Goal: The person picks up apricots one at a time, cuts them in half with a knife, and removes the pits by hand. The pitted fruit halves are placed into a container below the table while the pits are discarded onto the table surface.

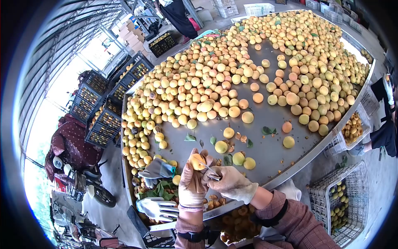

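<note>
My left hand [191, 190], in a pale work glove, is closed around an apricot [196, 162] at the near edge of the metal table [267, 122]. My gloved right hand [233, 182] grips a small knife [212, 173], its thin blade at the fruit. Just beyond my hands lie a few loose apricots [238, 158] and leaves. To the left are an empty grey glove [156, 171] and a white glove [157, 208] beside a heap of leaves [156, 191]. Cut apricot pieces [214, 202] lie under my wrists.
Apricots [199, 83] are heaped over the far table. At right stand a crate of green-yellow fruit [319, 195] and a tub of apricot halves [352, 128], near another person [383, 133]. Stacked black crates [89, 97] and a covered motorbike [78, 145] are at left.
</note>
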A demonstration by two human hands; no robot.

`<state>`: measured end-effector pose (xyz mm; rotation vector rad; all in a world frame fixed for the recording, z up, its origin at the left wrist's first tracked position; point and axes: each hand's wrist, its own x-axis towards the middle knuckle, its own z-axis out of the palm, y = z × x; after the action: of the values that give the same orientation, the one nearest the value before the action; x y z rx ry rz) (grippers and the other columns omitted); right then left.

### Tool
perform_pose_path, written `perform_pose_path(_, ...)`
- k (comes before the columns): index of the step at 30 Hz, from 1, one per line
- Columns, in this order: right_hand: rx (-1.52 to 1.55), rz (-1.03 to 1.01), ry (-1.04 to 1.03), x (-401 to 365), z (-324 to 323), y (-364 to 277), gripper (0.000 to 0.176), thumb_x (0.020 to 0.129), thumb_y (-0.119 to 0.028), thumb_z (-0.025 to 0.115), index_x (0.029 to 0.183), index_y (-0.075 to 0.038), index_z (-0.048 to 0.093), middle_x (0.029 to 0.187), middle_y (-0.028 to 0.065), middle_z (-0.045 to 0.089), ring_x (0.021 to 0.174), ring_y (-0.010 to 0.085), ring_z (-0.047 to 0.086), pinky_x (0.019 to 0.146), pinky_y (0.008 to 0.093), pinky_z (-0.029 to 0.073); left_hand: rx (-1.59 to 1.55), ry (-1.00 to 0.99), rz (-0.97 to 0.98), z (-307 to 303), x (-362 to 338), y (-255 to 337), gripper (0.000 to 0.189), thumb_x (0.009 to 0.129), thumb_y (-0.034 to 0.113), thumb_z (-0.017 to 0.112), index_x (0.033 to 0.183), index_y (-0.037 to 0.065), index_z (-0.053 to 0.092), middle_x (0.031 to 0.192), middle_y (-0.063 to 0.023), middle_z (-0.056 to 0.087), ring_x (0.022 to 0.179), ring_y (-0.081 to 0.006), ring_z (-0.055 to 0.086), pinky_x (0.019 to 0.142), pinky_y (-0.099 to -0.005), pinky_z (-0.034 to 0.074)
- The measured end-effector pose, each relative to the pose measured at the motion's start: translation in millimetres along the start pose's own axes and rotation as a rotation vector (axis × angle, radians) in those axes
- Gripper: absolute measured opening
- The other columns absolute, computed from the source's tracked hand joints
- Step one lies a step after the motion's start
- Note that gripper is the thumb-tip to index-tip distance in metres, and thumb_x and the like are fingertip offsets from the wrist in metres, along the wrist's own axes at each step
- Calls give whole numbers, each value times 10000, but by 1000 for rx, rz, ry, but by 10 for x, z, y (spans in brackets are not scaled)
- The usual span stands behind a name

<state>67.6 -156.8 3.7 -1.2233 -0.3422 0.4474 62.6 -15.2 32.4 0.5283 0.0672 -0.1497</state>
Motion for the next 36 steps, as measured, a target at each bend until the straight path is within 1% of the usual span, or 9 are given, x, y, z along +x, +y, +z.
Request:
perform_pose_path(6,-128,35,2,-3,2,16,159,813,-168,615,907,-42,638,788,79,640,696,164,601,674,297,482,92,57,1,61,-61,7,521,940,268,575,1346,-7,398,1283,-227,507,1125,-358,578,887,-415,563)
perform_pose_path(9,76,107,-61,5,11,-3,192,805,-182,613,935,-42,638,802,124,656,703,216,623,675,328,488,176,72,14,61,-73,30,522,936,283,581,1340,-2,413,1264,-209,535,1116,-354,585,915,-437,536)
perform_pose_path(15,-322,132,-11,4,21,-195,177,815,-122,603,941,-3,633,763,27,638,690,112,548,658,271,464,295,120,40,197,-133,59,531,925,263,606,1333,-23,422,1234,-199,561,1081,-313,609,876,-389,543)
perform_pose_path(18,-240,164,-47,13,23,-173,204,814,-141,621,958,2,638,784,38,652,705,114,563,674,268,467,497,129,39,244,-153,120,534,921,214,618,1340,-44,411,1211,-200,575,1081,-292,610,872,-361,543)
perform_pose_path(20,183,143,-151,90,-37,179,253,808,-190,645,998,-22,642,805,87,674,691,160,590,692,302,481,799,110,16,260,-177,185,564,904,149,639,1361,-62,385,1214,-192,584,1107,-267,596,914,-352,518)
perform_pose_path(24,45,190,-93,72,3,64,311,820,-172,675,1098,-42,626,751,69,645,736,98,582,692,275,467,953,2,39,329,-215,225,620,864,124,693,1372,-54,386,1259,-154,572,1105,-209,584,921,-310,494)
perform_pose_path(26,-402,14,44,28,60,-140,335,783,-279,683,1031,-59,637,815,174,656,758,338,635,692,383,485,846,25,77,263,-229,172,644,836,142,727,1360,-51,407,1242,-146,583,1087,-205,590,916,-308,494)
perform_pose_path(29,-644,-55,112,15,87,-197,345,772,-281,675,1041,-70,626,829,197,644,812,395,615,691,421,484,768,95,23,281,-267,193,713,750,223,812,1315,-46,471,1166,-111,624,1033,-188,607,904,-306,493)
perform_pose_path(36,-619,-54,37,21,44,-171,309,783,-128,628,1090,-94,630,867,163,672,814,338,656,710,348,506,1687,-24,422,402,-277,185,562,748,105,802,1243,16,552,1107,-59,629,1021,-163,596,882,-304,495)
